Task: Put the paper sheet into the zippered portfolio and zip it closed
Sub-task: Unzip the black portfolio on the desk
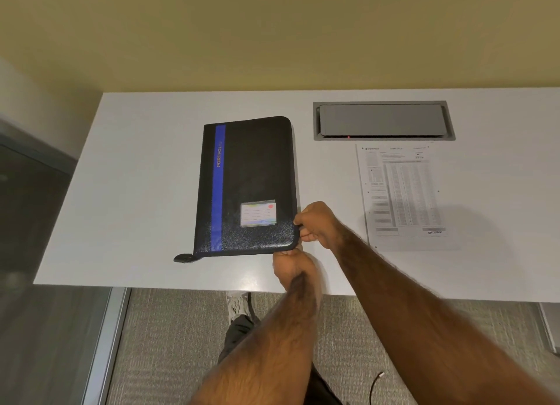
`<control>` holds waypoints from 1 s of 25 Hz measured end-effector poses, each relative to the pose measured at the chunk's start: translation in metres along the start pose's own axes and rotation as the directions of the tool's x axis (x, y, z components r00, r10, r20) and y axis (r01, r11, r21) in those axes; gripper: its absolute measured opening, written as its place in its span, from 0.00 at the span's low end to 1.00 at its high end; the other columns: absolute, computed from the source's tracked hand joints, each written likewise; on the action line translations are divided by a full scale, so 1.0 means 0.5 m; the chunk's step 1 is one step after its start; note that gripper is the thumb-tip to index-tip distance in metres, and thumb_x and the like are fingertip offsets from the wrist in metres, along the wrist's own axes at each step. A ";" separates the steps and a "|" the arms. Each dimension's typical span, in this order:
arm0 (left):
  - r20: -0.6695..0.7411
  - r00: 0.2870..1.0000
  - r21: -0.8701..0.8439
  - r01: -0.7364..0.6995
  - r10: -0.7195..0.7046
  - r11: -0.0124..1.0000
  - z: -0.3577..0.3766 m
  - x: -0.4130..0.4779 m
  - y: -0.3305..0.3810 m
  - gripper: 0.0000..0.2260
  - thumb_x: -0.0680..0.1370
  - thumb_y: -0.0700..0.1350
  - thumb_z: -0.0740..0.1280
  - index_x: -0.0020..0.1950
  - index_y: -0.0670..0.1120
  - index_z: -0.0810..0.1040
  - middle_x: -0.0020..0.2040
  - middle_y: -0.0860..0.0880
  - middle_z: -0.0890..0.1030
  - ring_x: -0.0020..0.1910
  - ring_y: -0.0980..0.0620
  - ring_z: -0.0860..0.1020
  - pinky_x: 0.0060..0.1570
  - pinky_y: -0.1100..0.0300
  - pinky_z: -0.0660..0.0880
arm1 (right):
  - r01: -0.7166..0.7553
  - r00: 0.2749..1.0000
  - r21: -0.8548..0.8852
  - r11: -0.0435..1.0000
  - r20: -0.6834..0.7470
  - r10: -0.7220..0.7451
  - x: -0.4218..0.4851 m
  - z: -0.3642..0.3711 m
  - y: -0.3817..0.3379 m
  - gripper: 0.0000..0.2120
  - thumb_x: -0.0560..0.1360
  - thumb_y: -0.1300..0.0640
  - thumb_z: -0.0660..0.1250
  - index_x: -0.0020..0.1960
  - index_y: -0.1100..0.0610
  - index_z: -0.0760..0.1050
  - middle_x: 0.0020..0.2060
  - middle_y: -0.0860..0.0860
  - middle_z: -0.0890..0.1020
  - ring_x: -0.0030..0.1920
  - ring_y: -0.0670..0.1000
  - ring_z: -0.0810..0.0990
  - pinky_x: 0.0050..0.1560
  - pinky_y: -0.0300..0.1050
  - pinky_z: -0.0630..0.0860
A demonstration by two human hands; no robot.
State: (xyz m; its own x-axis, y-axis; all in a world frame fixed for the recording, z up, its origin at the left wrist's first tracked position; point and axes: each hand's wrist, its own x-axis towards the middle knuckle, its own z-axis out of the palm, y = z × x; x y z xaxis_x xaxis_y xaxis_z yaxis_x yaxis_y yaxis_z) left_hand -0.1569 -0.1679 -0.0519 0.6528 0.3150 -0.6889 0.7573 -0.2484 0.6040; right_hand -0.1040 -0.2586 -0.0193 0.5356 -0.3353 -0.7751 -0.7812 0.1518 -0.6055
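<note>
With my right fingers (304, 222) pinching the closed portfolio (251, 174) at its 5 o'clock corner, left fingers (286, 255) curled beneath it, their hold hidden, and the paper (403, 195) apart at 3 o'clock, a hard tug could slide the portfolio off the surface (136, 192).

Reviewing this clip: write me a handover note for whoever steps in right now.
Left hand grips the zippered portfolio at its near right corner.
Right hand pinches the right edge by that corner.
The portfolio lies closed on the white table; the paper sheet lies flat to its right, outside it.
Done: nothing visible. Left: open it, insert sheet, zip shut.
</note>
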 end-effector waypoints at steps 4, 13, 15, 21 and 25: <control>-0.031 0.994 0.143 -0.101 0.106 0.985 -0.051 0.019 -0.023 0.08 0.79 0.45 0.67 0.40 0.49 0.75 0.36 0.55 0.79 0.38 0.49 0.79 0.39 0.61 0.72 | -0.008 1.000 0.004 1.000 -0.014 0.008 0.007 0.004 0.002 0.02 0.73 0.66 0.67 0.42 0.62 0.76 0.39 0.58 0.84 0.36 0.56 0.85 0.34 0.44 0.80; -0.131 0.937 0.389 -0.253 0.325 0.886 -0.230 0.140 -0.024 0.10 0.78 0.50 0.69 0.39 0.50 0.75 0.37 0.53 0.81 0.40 0.47 0.81 0.50 0.49 0.79 | -0.059 0.998 -0.027 0.998 -0.004 0.058 0.007 0.005 -0.014 0.06 0.75 0.63 0.68 0.52 0.62 0.76 0.46 0.56 0.82 0.42 0.58 0.85 0.32 0.44 0.81; -0.173 0.907 0.448 -0.275 0.384 0.851 -0.264 0.169 -0.020 0.10 0.78 0.50 0.70 0.39 0.49 0.76 0.42 0.49 0.80 0.43 0.45 0.80 0.55 0.47 0.76 | -0.065 0.998 -0.050 0.997 -0.010 0.065 0.001 0.006 -0.022 0.02 0.75 0.63 0.68 0.46 0.61 0.76 0.43 0.56 0.82 0.40 0.58 0.84 0.28 0.42 0.80; -0.276 0.833 0.547 -0.273 0.479 0.791 -0.332 0.221 -0.012 0.09 0.75 0.50 0.74 0.42 0.46 0.79 0.53 0.48 0.77 0.53 0.46 0.76 0.60 0.48 0.69 | -0.050 0.997 -0.213 0.976 -0.066 0.037 -0.012 0.012 -0.043 0.06 0.77 0.61 0.68 0.42 0.61 0.75 0.42 0.58 0.80 0.38 0.55 0.82 0.31 0.43 0.81; -0.320 0.804 0.582 -0.252 0.502 0.773 -0.366 0.248 -0.017 0.09 0.75 0.49 0.74 0.46 0.45 0.81 0.62 0.46 0.77 0.59 0.45 0.75 0.64 0.46 0.70 | -0.035 0.998 -0.180 0.983 -0.065 0.024 -0.029 0.015 -0.056 0.04 0.77 0.62 0.68 0.45 0.61 0.75 0.46 0.59 0.80 0.43 0.57 0.82 0.38 0.47 0.81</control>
State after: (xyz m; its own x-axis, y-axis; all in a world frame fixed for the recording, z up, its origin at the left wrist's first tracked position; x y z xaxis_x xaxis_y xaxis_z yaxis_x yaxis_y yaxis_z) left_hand -0.0857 0.0408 -0.0691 0.8988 0.4211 -0.1221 0.4323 -0.8045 0.4074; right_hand -0.0873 -0.2510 0.0076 0.4948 -0.3916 -0.7758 -0.8444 -0.0059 -0.5356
